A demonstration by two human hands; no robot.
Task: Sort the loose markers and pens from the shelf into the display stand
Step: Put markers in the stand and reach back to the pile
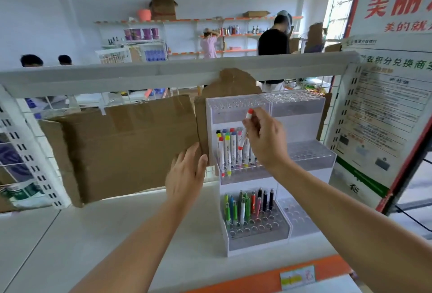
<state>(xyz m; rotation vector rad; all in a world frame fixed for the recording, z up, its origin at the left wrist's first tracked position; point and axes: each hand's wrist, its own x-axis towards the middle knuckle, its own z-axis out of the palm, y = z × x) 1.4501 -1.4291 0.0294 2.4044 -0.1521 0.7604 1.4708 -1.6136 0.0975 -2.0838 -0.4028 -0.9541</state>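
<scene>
The right hand [266,139] pinches a red-capped marker [245,129] tilted over the display stand [257,243] middle tier, at one o'clock from the flat, empty left hand [185,176]; misaligned, its tip could miss a hole and topple neighbouring markers [230,150].

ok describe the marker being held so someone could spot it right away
Find the white tiered display stand on the shelf. Above its middle tier, the right hand pinches a white marker. Unlike the markers standing in the holes, it is tilted in the air, with red-orange caps at both ends.
</scene>
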